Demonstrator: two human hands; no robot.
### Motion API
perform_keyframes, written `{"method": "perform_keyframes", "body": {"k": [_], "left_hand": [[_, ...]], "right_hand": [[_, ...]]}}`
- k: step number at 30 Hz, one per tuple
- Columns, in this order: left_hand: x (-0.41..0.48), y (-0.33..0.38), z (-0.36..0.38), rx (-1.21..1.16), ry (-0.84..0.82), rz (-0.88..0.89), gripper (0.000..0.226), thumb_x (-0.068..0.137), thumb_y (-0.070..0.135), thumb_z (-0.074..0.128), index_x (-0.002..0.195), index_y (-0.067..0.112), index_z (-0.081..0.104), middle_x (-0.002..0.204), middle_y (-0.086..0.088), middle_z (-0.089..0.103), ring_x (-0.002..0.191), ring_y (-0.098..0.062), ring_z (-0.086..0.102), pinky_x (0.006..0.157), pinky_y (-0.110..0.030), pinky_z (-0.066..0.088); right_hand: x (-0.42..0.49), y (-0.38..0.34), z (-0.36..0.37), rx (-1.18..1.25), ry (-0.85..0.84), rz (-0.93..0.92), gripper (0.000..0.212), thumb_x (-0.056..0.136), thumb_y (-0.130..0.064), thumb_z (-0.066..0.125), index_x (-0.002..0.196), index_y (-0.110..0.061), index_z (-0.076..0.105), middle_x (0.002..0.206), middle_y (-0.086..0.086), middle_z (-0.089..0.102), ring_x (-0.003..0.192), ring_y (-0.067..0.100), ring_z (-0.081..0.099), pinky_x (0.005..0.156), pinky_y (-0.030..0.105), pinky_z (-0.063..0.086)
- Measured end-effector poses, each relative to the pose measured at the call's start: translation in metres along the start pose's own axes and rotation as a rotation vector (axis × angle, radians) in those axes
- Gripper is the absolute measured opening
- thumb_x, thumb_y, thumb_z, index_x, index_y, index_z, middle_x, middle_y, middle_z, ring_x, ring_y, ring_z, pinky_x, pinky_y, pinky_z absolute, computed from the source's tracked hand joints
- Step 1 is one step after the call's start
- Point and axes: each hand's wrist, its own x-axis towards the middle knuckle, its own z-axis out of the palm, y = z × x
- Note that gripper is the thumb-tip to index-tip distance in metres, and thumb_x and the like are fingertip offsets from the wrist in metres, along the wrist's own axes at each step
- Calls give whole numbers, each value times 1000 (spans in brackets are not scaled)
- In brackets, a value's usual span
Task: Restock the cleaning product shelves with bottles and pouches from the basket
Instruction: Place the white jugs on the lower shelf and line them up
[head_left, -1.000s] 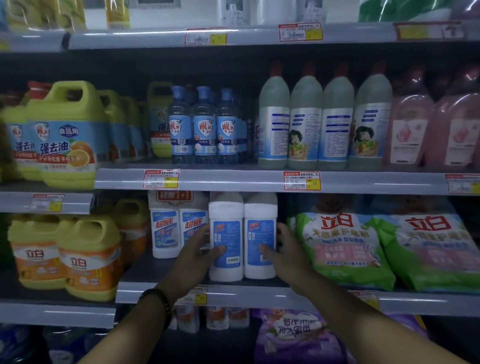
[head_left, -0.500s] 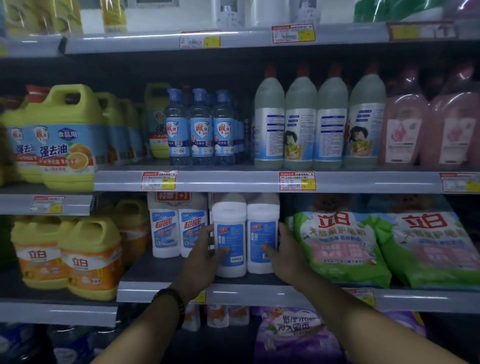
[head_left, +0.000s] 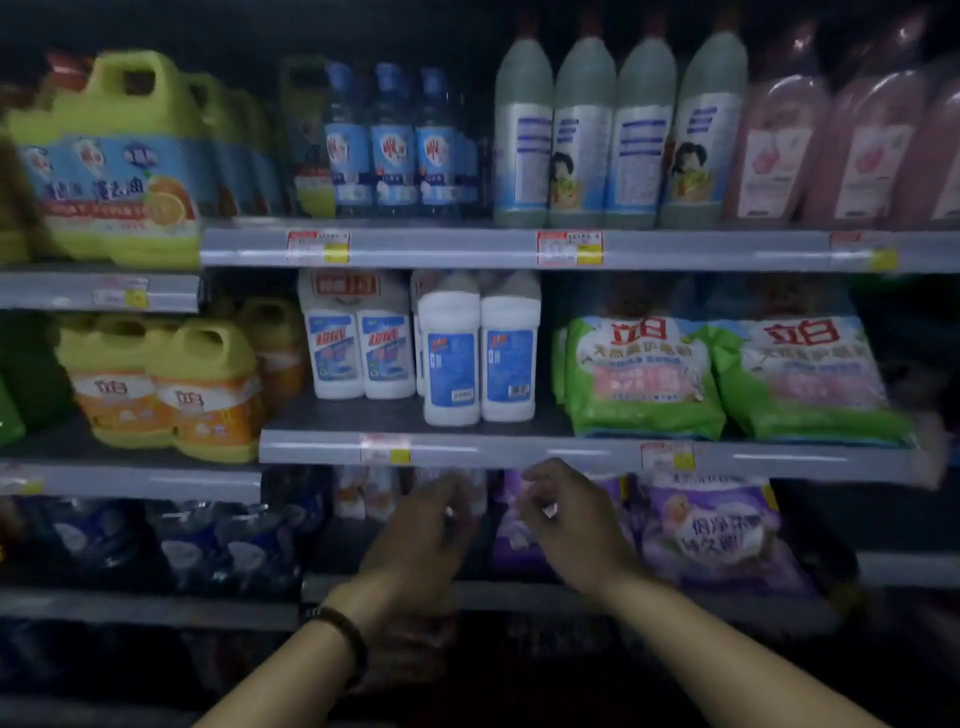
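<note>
Two white bottles with blue labels stand side by side on the middle shelf, near its front edge. My left hand and my right hand hang below that shelf's edge, apart from the bottles, fingers loosely curled and holding nothing. Both hands are blurred. A dark bead bracelet is on my left wrist. No basket shows in the head view.
White twin-pack bottles stand left of the pair and green pouches lie to the right. Yellow jugs fill the left bay. Grey bottles and blue bottles line the upper shelf. Purple pouches lie below.
Both hands let go of the two white bottles and dropped below the shelf edge. The bottles now stand alone. The camera view tilted downward.
</note>
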Motion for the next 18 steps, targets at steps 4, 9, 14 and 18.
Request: {"method": "perform_keyframes", "body": {"k": [4, 9, 14, 18], "left_hand": [[-64, -21, 51, 93, -255, -95, 15, 92, 31, 62, 106, 35, 67, 102, 6, 74, 93, -21, 72, 83, -38, 57], [-133, -52, 113, 195, -464, -131, 19, 98, 31, 60, 113, 29, 71, 115, 3, 75, 110, -22, 69, 94, -39, 54], [-162, -77, 155, 123, -669, -244, 33, 92, 55, 49, 101, 30, 69, 103, 15, 71, 93, -9, 68, 84, -39, 59], [-173, -97, 183, 47, -667, -332, 32, 103, 44, 54, 101, 20, 74, 103, 15, 73, 90, -3, 66, 81, -23, 49]], "right_hand": [[-78, 45, 26, -113, -171, 113, 21, 89, -32, 70, 106, -20, 71, 94, -2, 76, 88, 16, 71, 79, 33, 54], [-176, 114, 58, -168, -379, 375, 11, 93, -23, 75, 102, -22, 70, 100, -1, 75, 96, 18, 71, 83, 33, 52], [-244, 186, 81, -200, -491, 592, 12, 96, -25, 73, 107, -20, 71, 109, 1, 75, 107, 24, 72, 75, 19, 48], [-282, 245, 106, -271, -684, 653, 37, 101, -46, 52, 111, -16, 71, 112, 0, 73, 102, 21, 71, 90, 30, 56]]}}
